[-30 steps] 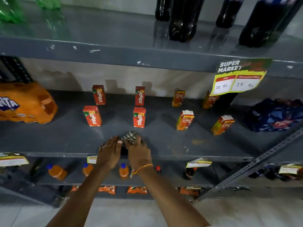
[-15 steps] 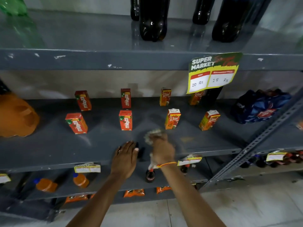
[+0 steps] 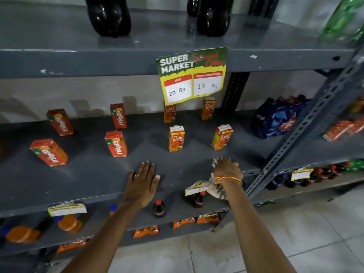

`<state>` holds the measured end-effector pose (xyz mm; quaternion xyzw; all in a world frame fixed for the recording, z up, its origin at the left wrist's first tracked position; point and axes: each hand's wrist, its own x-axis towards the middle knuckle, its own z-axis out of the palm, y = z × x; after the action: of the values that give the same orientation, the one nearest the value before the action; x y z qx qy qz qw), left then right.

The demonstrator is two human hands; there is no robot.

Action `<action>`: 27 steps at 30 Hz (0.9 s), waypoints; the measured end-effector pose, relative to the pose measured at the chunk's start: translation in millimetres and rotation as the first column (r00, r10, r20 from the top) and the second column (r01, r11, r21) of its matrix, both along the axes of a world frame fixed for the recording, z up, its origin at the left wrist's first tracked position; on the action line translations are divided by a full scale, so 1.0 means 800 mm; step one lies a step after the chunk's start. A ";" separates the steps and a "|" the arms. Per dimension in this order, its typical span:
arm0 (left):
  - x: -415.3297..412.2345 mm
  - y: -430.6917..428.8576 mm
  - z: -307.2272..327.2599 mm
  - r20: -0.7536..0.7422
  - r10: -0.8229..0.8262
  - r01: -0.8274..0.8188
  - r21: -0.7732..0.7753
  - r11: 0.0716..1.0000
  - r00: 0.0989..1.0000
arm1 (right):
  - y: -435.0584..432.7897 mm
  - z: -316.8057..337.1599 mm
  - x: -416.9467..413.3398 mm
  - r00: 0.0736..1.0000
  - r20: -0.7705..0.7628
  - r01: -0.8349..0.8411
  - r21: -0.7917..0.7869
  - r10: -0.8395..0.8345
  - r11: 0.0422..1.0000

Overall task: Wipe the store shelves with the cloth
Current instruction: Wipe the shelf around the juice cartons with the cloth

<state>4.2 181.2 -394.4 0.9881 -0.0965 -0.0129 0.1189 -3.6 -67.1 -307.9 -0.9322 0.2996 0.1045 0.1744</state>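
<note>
Checked cloth (image 3: 216, 189) bunched in right hand (image 3: 226, 168), closed on it for wiping pressure; left hand (image 3: 142, 181) flat, empty, bracing on shelf (image 3: 88, 174) alongside.

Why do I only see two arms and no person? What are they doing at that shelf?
The camera sits on the person's head and looks down, so you see only their arms, as if they were your own. This is a grey metal store shelf. On it stand small juice cartons: red Maaza cartons on the left and orange Real cartons on the right. A Super Market price sign hangs from the shelf above.

The left hand lies flat and open on the shelf, holding nothing. The right hand, with an orange thread at the wrist, has its grip shut on a checked cloth, which hangs over the shelf's front edge. It is for wiping dust off the shelf.
</note>
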 end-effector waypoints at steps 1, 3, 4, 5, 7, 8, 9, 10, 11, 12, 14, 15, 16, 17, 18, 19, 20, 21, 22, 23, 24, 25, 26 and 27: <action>0.001 -0.003 -0.001 0.010 -0.001 0.001 0.006 1.000 1.000 | -0.004 0.001 -0.001 1.000 0.018 -0.002 -0.023 0.002 1.000; 0.003 -0.009 -0.002 0.019 0.006 -0.006 0.004 1.000 1.000 | 0.012 0.000 0.005 0.991 0.063 -0.112 -0.047 0.115 0.993; 0.005 -0.013 -0.002 0.016 0.020 -0.020 -0.010 1.000 1.000 | 0.026 -0.004 0.009 0.970 0.066 -0.234 -0.030 0.235 0.972; 0.006 -0.019 -0.002 0.013 0.039 -0.038 -0.033 0.999 0.999 | 0.040 -0.011 0.012 0.925 0.064 -0.374 -0.015 0.374 0.927; 0.006 -0.033 0.001 0.020 0.069 -0.066 -0.094 0.993 0.997 | 0.060 -0.024 0.016 0.840 0.062 -0.540 -0.007 0.539 0.842; 0.005 -0.041 0.003 0.025 0.066 -0.063 -0.116 0.991 0.997 | 0.059 -0.026 0.018 0.836 0.068 -0.545 -0.013 0.544 0.839; 0.004 -0.049 0.005 0.031 0.052 -0.048 -0.131 0.990 0.998 | 0.050 -0.027 0.020 0.856 0.074 -0.512 -0.022 0.512 0.859; 0.003 -0.056 0.006 0.037 0.028 -0.023 -0.143 0.989 0.999 | 0.039 -0.026 0.020 0.884 0.066 -0.461 -0.031 0.462 0.887; 0.002 -0.062 0.007 0.037 0.000 0.006 -0.158 0.987 0.999 | 0.024 -0.026 0.018 0.913 0.048 -0.405 -0.039 0.406 0.914; 0.001 -0.069 0.008 0.035 -0.025 0.031 -0.176 0.984 0.999 | 0.008 -0.028 0.014 0.939 0.032 -0.340 -0.049 0.342 0.939; 0.002 -0.083 0.008 0.041 -0.070 0.076 -0.204 0.976 0.997 | -0.026 -0.028 0.001 0.982 0.051 -0.183 -0.041 0.184 0.982; 0.002 -0.089 0.008 0.042 -0.089 0.096 -0.209 0.973 0.995 | -0.041 -0.027 -0.006 0.993 0.067 -0.092 -0.021 0.093 0.996; 0.002 -0.095 0.007 0.039 -0.105 0.111 -0.207 0.972 0.994 | -0.053 -0.026 -0.013 0.997 0.082 -0.007 0.001 0.007 1.000; 0.002 -0.100 0.006 0.035 -0.116 0.121 -0.204 0.972 0.993 | -0.062 -0.025 -0.018 0.994 0.096 0.057 0.014 -0.058 0.998; 0.003 -0.104 0.006 0.034 -0.125 0.129 -0.204 0.970 0.992 | -0.066 -0.025 -0.019 0.991 0.113 0.074 0.008 -0.074 0.997; 0.005 -0.108 0.005 0.036 -0.131 0.136 -0.207 0.969 0.991 | -0.064 -0.022 -0.019 0.991 0.133 0.034 -0.002 -0.033 0.999; 0.008 -0.111 0.005 0.042 -0.136 0.142 -0.211 0.967 0.990 | -0.056 -0.020 -0.017 0.987 0.150 -0.064 -0.012 0.065 0.998; 0.010 -0.113 0.005 0.049 -0.139 0.147 -0.212 0.966 0.989 | -0.046 -0.021 -0.015 0.966 0.163 -0.200 -0.020 0.201 0.980; 0.013 -0.115 0.004 0.056 -0.143 0.151 -0.211 0.966 0.988 | -0.036 -0.026 -0.012 0.930 0.165 -0.327 -0.033 0.328 0.944; 0.015 -0.115 0.004 0.059 -0.148 0.157 -0.209 0.965 0.987 | -0.028 -0.031 -0.008 0.900 0.155 -0.405 -0.042 0.407 0.913; 0.016 -0.113 0.003 0.063 -0.158 0.167 -0.205 0.964 0.985 | -0.025 -0.035 -0.004 0.892 0.140 -0.427 -0.056 0.430 0.903; 0.017 -0.111 0.001 0.065 -0.174 0.183 -0.198 0.963 0.983 | -0.028 -0.037 0.000 0.906 0.127 -0.397 -0.075 0.403 0.915; 0.017 -0.107 0.000 0.068 -0.193 0.203 -0.189 0.961 0.979 | -0.037 -0.038 0.002 0.934 0.111 -0.329 -0.092 0.338 0.940; 0.016 -0.103 -0.001 0.071 -0.211 0.221 -0.177 0.959 0.975 | -0.047 -0.038 0.001 0.963 0.095 -0.243 -0.095 0.252 0.965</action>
<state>16.7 98.8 -395.2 0.9565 -0.2076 0.0087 0.2049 -2.5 -105.1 -338.6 -0.9729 0.1752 0.0635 0.1369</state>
